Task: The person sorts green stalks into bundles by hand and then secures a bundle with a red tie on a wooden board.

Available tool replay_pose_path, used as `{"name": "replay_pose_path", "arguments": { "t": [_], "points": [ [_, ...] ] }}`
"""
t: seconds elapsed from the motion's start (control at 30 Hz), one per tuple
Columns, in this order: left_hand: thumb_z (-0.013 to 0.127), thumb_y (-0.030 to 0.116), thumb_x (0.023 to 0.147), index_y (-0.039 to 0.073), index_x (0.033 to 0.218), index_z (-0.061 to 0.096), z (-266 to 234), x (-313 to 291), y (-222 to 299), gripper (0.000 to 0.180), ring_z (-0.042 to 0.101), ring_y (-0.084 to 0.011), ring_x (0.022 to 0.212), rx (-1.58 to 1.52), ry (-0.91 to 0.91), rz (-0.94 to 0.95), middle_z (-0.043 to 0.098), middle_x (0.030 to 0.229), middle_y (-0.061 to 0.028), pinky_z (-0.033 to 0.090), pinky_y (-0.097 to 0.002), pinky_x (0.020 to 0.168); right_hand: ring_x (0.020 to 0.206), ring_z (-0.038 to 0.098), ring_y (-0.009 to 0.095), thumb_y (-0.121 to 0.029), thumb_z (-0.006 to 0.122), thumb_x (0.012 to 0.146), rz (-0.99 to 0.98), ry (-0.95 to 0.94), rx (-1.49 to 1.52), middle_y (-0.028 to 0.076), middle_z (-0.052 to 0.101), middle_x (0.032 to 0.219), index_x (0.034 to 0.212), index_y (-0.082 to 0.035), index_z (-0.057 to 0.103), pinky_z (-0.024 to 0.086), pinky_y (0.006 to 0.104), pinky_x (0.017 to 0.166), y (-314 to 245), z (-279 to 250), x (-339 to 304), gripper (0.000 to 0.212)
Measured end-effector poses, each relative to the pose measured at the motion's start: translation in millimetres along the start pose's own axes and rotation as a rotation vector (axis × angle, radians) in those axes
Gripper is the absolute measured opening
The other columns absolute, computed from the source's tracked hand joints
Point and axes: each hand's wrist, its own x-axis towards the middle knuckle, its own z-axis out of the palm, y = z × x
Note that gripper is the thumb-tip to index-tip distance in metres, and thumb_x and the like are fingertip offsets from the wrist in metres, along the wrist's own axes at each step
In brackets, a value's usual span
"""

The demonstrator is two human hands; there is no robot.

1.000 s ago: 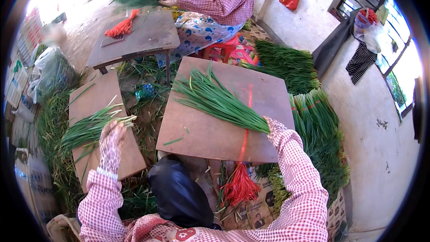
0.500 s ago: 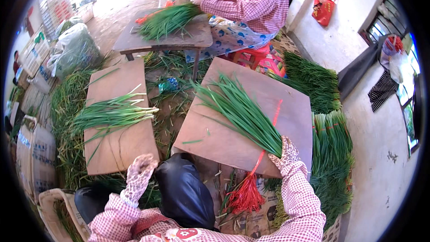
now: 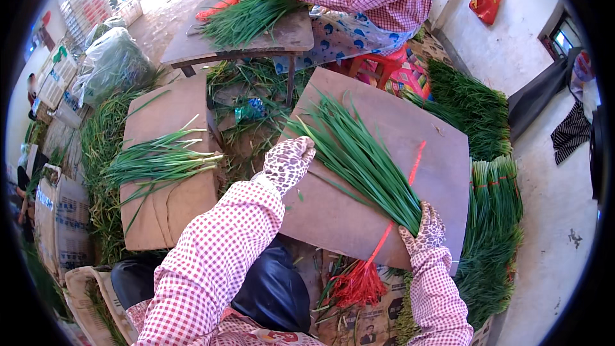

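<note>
In the head view, I see a big green bunch (image 3: 368,154) lying slantwise on the worktop (image 3: 333,224). Its leafy tips point to the far left corner, and its thick ends sit close to the near edge, toward the right corner. The right hand (image 3: 424,230) has its grip wrapped around those ends, I think so they sit neatly together. A red strip (image 3: 418,161) runs under the bunch and over the near edge; the weight on top probably stops it sliding. The left hand (image 3: 288,161) is at the left edge, beside the leaves. Its fingers curl in, but I can't tell if they hold anything. Looser stalks (image 3: 168,159) lie on a smaller worktop (image 3: 154,224), pale ends at its right edge, maybe for easy reach.
</note>
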Motion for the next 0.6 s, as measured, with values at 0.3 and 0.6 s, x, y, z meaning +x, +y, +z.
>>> {"name": "replay_pose_path", "arguments": {
  "t": [0.3,0.6],
  "points": [
    [0.041,0.013,0.087,0.004,0.105,0.055,25.2,19.7,4.1,0.024,0.061,-0.027,0.076,0.424,-0.119,0.364,0.062,0.082,-0.0129,0.049,-0.0393,0.064,0.123,0.035,0.035,-0.034,0.07,0.067,0.044,-0.012,-0.005,0.02,0.037,0.132,0.132,-0.007,0.032,0.025,0.0454,0.104,3.7,1.7,1.8,0.08],
    [0.051,0.024,0.084,0.003,0.088,0.057,22.2,-8.1,0.6,0.022,0.06,-0.0318,0.078,0.112,0.12,0.179,0.062,0.078,-0.0159,0.048,-0.0407,0.067,0.121,0.037,0.036,-0.033,0.067,0.071,-0.015,0.042,-0.002,0.02,0.038,0.131,0.133,-0.008,0.031,0.027,0.0454,0.102,-0.8,6.6,3.8,0.076]
  ]
}}
